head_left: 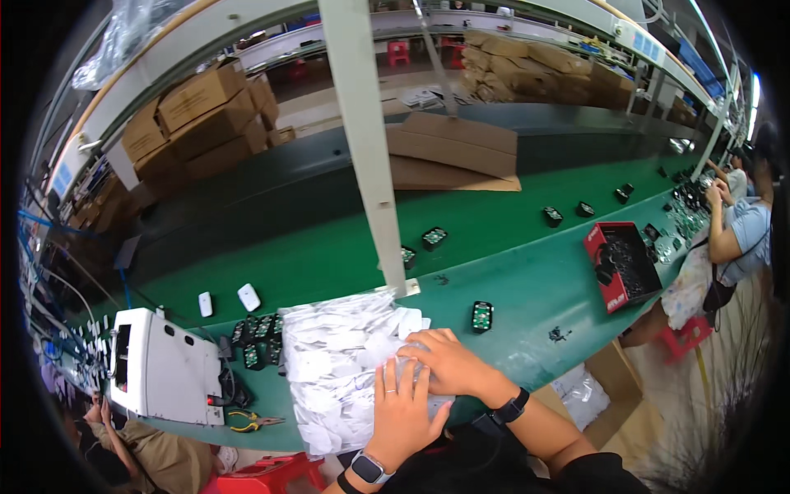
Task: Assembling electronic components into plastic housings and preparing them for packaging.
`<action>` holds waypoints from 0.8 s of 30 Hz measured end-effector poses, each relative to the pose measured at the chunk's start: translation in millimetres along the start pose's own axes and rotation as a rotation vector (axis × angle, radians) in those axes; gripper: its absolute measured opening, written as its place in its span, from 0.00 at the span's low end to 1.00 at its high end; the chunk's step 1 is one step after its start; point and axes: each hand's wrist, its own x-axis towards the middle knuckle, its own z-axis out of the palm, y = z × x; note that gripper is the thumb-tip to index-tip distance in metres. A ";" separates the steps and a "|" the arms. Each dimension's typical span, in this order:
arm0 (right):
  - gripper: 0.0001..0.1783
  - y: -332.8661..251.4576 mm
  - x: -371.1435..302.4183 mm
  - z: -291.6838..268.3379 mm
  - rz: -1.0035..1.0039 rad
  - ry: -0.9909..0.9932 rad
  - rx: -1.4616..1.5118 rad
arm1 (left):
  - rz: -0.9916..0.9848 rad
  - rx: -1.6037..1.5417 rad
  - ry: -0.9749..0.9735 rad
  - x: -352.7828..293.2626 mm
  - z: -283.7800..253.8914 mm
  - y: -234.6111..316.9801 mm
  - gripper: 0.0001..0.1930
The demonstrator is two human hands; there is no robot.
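A clear plastic bag (329, 362) full of flat white plastic pieces lies on the green bench in front of me. My left hand (401, 416) rests on its right part, fingers stretched out and slightly apart. Just beyond it, my right hand (448, 362) bends its fingers over the bag's right edge, gripping the film there. The two hands nearly touch. Left of the bag stand several black housings with green circuit boards (262, 329). One more black housing (482, 316) sits by itself to the right of the bag.
A white machine (169, 366) and yellow-handled pliers (253, 421) are at left. A metal post (366, 148) rises behind the bag. White covers (248, 297) and black housings (434, 238) lie on the belt. At right are a red box (611, 284) of black parts, an open carton (621, 379) and co-workers.
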 end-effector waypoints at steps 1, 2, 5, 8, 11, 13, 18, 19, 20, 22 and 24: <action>0.31 2.8 -7.5 -3.8 0.028 0.018 0.001 | -0.006 0.013 -0.052 1.0 5.8 1.7 0.35; 0.31 5.4 -15.6 -10.2 0.048 0.020 -0.005 | 0.006 0.001 -0.062 3.1 9.6 4.0 0.35; 0.26 1.0 -34.6 -39.0 0.049 0.098 -0.015 | -0.026 0.139 -0.209 4.1 21.1 6.3 0.37; 0.22 10.9 -61.1 -52.0 0.122 0.244 0.052 | 0.018 0.175 -0.263 4.6 42.8 5.9 0.37; 0.11 30.5 -88.1 -57.5 0.345 0.504 0.052 | 0.068 0.093 -0.275 18.3 56.5 15.8 0.33; 0.06 42.6 -103.9 -64.3 0.523 0.666 0.071 | 0.069 0.070 -0.260 26.1 54.2 20.7 0.31; 0.04 69.4 -156.1 -87.9 0.747 0.841 -0.036 | 0.036 -0.024 -0.189 68.5 36.0 15.2 0.23; 0.03 76.0 -167.2 -90.8 0.785 0.902 0.020 | 0.037 -0.004 -0.203 84.5 38.7 11.2 0.21; 0.03 81.0 -179.7 -94.8 0.827 0.962 0.070 | 0.039 0.008 -0.220 100.6 45.7 7.5 0.20; 0.02 83.6 -194.6 -104.1 0.853 0.993 0.055 | 0.001 0.050 -0.389 134.9 64.7 -7.9 0.22; 0.02 83.8 -200.3 -109.9 0.837 0.991 0.034 | 0.145 0.190 -0.275 144.9 85.7 -31.4 0.26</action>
